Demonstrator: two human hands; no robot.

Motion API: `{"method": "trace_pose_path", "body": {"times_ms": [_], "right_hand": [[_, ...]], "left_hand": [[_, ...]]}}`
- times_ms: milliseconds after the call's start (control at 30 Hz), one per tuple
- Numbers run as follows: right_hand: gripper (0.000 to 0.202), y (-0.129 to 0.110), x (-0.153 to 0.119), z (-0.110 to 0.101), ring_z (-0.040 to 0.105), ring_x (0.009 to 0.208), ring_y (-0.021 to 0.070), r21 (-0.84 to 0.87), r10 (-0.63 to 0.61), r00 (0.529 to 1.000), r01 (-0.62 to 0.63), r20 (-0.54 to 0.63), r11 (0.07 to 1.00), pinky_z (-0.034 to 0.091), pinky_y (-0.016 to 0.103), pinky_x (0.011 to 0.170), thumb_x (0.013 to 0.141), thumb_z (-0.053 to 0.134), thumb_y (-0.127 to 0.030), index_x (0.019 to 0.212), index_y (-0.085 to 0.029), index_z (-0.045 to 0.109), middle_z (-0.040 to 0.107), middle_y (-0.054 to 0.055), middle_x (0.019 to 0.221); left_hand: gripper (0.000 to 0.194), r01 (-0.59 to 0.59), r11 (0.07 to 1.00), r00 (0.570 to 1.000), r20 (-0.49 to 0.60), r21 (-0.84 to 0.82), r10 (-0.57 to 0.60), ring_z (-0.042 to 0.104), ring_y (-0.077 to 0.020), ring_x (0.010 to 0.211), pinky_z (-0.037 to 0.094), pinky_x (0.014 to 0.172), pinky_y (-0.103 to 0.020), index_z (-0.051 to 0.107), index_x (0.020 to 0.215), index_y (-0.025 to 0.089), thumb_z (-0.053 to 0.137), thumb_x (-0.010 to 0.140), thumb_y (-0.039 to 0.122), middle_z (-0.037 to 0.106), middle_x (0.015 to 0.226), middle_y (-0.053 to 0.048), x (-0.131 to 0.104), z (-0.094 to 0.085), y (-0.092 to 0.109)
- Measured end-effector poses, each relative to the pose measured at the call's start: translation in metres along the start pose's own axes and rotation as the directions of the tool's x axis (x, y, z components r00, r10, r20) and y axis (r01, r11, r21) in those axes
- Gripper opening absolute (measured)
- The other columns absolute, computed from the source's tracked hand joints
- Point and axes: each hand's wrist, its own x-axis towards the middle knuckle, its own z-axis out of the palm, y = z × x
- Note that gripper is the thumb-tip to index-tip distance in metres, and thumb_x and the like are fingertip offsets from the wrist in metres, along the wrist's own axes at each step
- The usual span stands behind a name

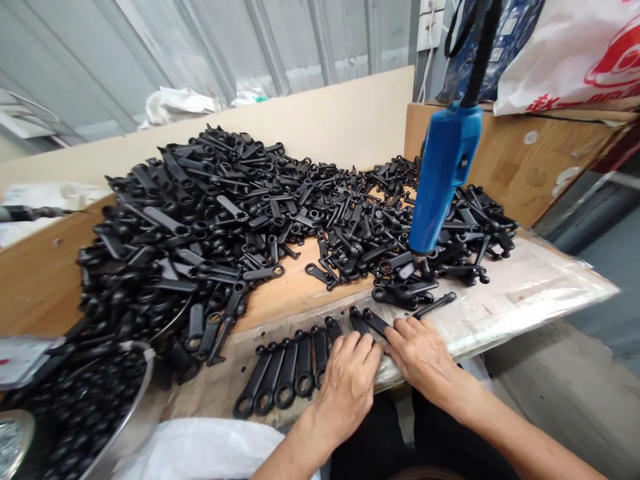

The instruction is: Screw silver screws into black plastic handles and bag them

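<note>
Several black crank arms [285,373], each with a ring at the near end and a small knob at the far end, lie side by side along the bench's front edge. My left hand [353,373] is closed over the right part of this row, its curled fingers on a crank arm [359,323]. Close beside it, my right hand [420,353] has its fingers closed on another crank arm [375,322], tilted with its knob end away from me. My fingers and palms hide the near ends of both. One loose black piece [436,305] lies just beyond my right hand.
A big heap of black crank arms [200,200] covers the back and left of the bench [285,293]. A blue electric screwdriver [445,180] hangs above the right side. At lower left stands a metal bowl [143,393] of small black knobs, near a white sack [210,447].
</note>
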Motion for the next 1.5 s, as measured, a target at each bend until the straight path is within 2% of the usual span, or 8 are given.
{"method": "trace_pose_path", "body": {"times_ms": [167, 400, 600, 700, 833, 1133, 1367, 1500], "right_hand": [[0.008, -0.008, 0.011, 0.003, 0.055, 0.069, 0.0224, -0.001, 0.035, 0.997, -0.035, 0.069, 0.999, 0.036, 0.034, 0.062, 0.078, 0.054, -0.009, 0.079, -0.016, 0.057, 0.058, 0.007, 0.076], [0.013, -0.013, 0.016, -0.010, 0.057, 0.070, 0.0162, 0.282, -0.031, 0.991, -0.006, 0.128, 0.959, 0.040, 0.027, 0.065, 0.085, 0.047, -0.011, 0.078, -0.018, 0.056, 0.059, 0.003, 0.078], [0.021, 0.028, -0.022, -0.019, 0.057, 0.076, 0.0164, 0.235, 0.079, 0.977, -0.032, -0.196, 0.972, 0.041, 0.027, 0.069, 0.088, 0.040, -0.013, 0.086, -0.017, 0.061, 0.062, 0.006, 0.082], [0.022, 0.055, -0.035, -0.017, 0.056, 0.081, 0.0197, 0.028, 0.144, 0.946, -0.143, -0.291, 0.989, 0.041, 0.031, 0.073, 0.087, 0.041, -0.012, 0.093, -0.015, 0.062, 0.062, 0.010, 0.095], [0.027, 0.076, -0.029, -0.015, 0.050, 0.097, 0.0248, -0.115, 0.154, 0.962, -0.184, -0.226, 0.976, 0.039, 0.034, 0.075, 0.085, 0.046, -0.014, 0.109, -0.017, 0.058, 0.057, 0.011, 0.114], [0.016, 0.097, 0.000, -0.009, 0.048, 0.074, 0.0212, -0.148, 0.130, 0.982, -0.149, -0.134, 0.978, 0.028, 0.032, 0.063, 0.086, 0.052, -0.023, 0.075, -0.019, 0.063, 0.061, 0.006, 0.074], [0.018, 0.131, 0.023, -0.015, 0.052, 0.075, 0.0196, -0.096, 0.259, 0.966, -0.256, 0.024, 0.962, 0.030, 0.029, 0.061, 0.089, 0.045, -0.024, 0.085, -0.018, 0.062, 0.062, 0.008, 0.077], [0.019, 0.134, 0.007, -0.017, 0.058, 0.076, 0.0166, 0.011, 0.263, 0.961, -0.265, 0.083, 0.964, 0.034, 0.025, 0.060, 0.087, 0.047, -0.026, 0.098, -0.023, 0.063, 0.066, 0.003, 0.085]], "left_hand": [[0.026, 0.000, 1.000, 1.000, 0.021, -0.007, 0.000, 0.045, -0.0223, 0.104, 0.036, 0.094, -0.042, 0.052, 0.097, 0.016, 0.039, 0.078, 0.005, 0.055, 0.100, -0.005, -0.003, -0.004, -0.001], [0.029, -0.001, 0.998, 0.998, 0.055, -0.066, 0.005, 0.045, -0.0205, 0.106, 0.033, 0.096, -0.043, 0.051, 0.101, 0.018, 0.039, 0.078, 0.004, 0.055, 0.103, -0.004, -0.013, -0.014, -0.010], [0.024, -0.017, 0.992, 0.999, -0.054, -0.128, 0.010, 0.047, -0.0213, 0.104, 0.036, 0.090, -0.042, 0.052, 0.104, 0.021, 0.046, 0.081, 0.016, 0.058, 0.105, -0.003, -0.011, -0.017, -0.004], [0.023, -0.057, 0.992, 0.993, -0.107, -0.112, 0.045, 0.048, -0.0209, 0.104, 0.037, 0.089, -0.041, 0.052, 0.104, 0.021, 0.043, 0.083, 0.016, 0.059, 0.106, -0.004, 0.005, -0.015, -0.003], [0.026, -0.056, 0.998, 0.993, -0.102, -0.004, 0.055, 0.045, -0.0239, 0.111, 0.037, 0.091, -0.042, 0.052, 0.109, 0.019, 0.044, 0.084, 0.018, 0.057, 0.113, -0.006, 0.039, -0.013, -0.005], [0.041, -0.015, 0.979, 1.000, -0.001, 0.204, 0.016, 0.051, -0.0206, 0.091, 0.041, 0.073, -0.034, 0.045, 0.122, 0.028, 0.040, 0.084, 0.014, 0.056, 0.105, -0.005, 0.109, 0.010, -0.010], [0.031, 0.015, 0.971, 1.000, 0.004, 0.240, -0.017, 0.053, -0.0196, 0.080, 0.039, 0.069, -0.033, 0.057, 0.105, 0.022, 0.035, 0.085, 0.015, 0.058, 0.085, -0.007, 0.157, 0.022, -0.011], [0.033, -0.013, 0.976, 1.000, 0.018, 0.219, 0.010, 0.055, -0.0186, 0.083, 0.040, 0.072, -0.032, 0.054, 0.112, 0.023, 0.038, 0.084, 0.015, 0.060, 0.090, -0.005, 0.149, 0.018, -0.009]]}}
